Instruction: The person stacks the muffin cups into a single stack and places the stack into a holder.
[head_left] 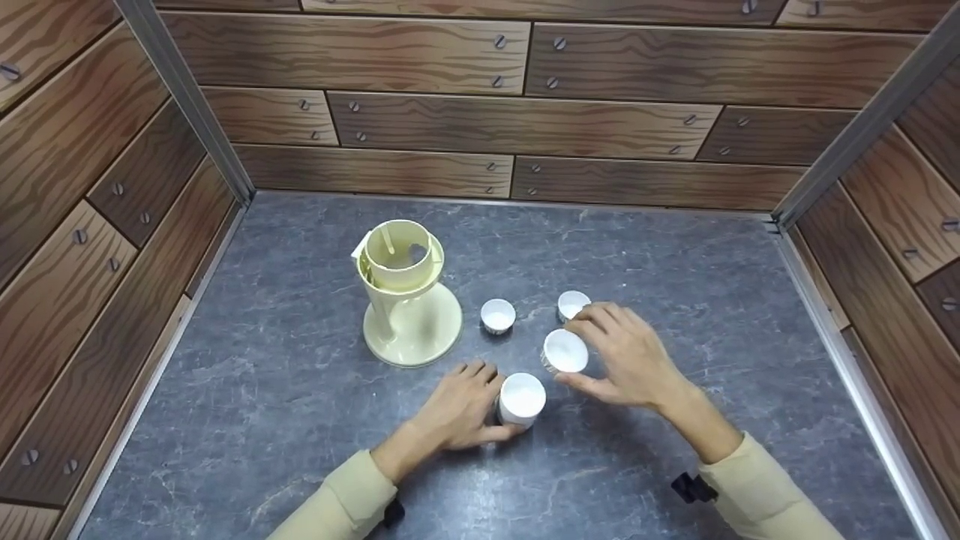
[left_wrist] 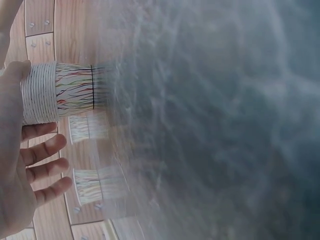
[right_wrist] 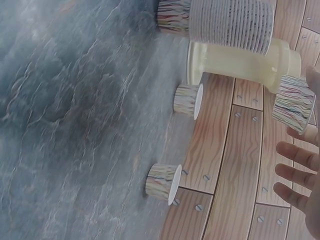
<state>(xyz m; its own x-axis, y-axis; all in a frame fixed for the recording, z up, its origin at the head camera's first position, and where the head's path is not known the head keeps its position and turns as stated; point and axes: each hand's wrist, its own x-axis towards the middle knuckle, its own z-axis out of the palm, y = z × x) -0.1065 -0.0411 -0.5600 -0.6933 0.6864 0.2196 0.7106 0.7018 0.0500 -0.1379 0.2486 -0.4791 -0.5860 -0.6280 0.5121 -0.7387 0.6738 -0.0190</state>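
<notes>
A tall nested stack of small paper cups (left_wrist: 42, 92), white inside with coloured streaks outside, stands on the table. My left hand (head_left: 459, 411) holds it, thumb and forefinger on either side and the other fingers spread. Up in the air, my right hand (head_left: 636, 361) pinches a single paper cup (right_wrist: 293, 102) near its rim between thumb and forefinger. Two more paper cups stand upright and apart beyond the hands: one (head_left: 498, 318) left of the right hand, the other (head_left: 572, 302) partly behind its fingers.
A pale yellow plastic stand (head_left: 412, 330) with a round base and a hollow tube on top stands left of the cups. Wood-patterned walls (head_left: 435, 120) with grey metal edging enclose the marbled grey table (head_left: 300, 315) at the back and sides.
</notes>
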